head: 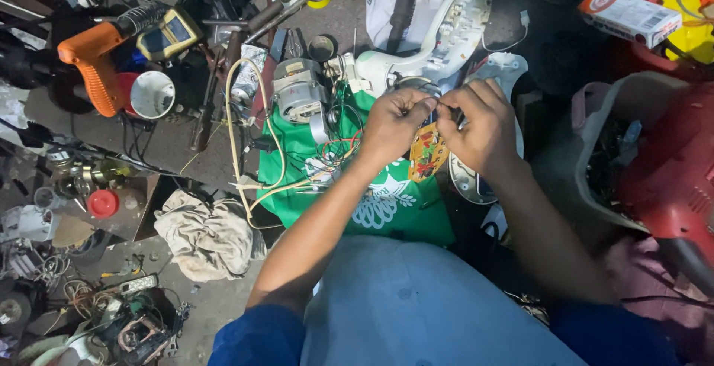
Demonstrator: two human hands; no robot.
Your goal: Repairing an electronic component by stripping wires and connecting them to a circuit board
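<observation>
Fingers of both hands are meeting over the middle of the cluttered bench, where fine work on a small circuit board (428, 152) is going on. The left hand (394, 120) is pinching something thin at its fingertips, apparently a wire end, though it is too small to tell for sure. The right hand (483, 124) is closing around a slim dark tool (455, 115), whose tip is pointing toward the left fingertips. The orange and yellow board is hanging just below and between the two hands, above a green cloth (387, 202) spread on the bench. A tangle of thin wires (335, 154) is trailing from the board area toward a grey motor (297, 98), which is sitting at the far edge of the cloth. A white plastic housing (439, 46) is lying just beyond the hands.

Judging by the pose, the step in hand looks like joining or freeing a wire at the board. The next move is calling for a steady left pinch and a small, exact touch of the tool tip, with the board kept from swinging.

An orange hot-air gun (93, 61) is resting well to the left, near a crumpled rag (208, 236).
</observation>
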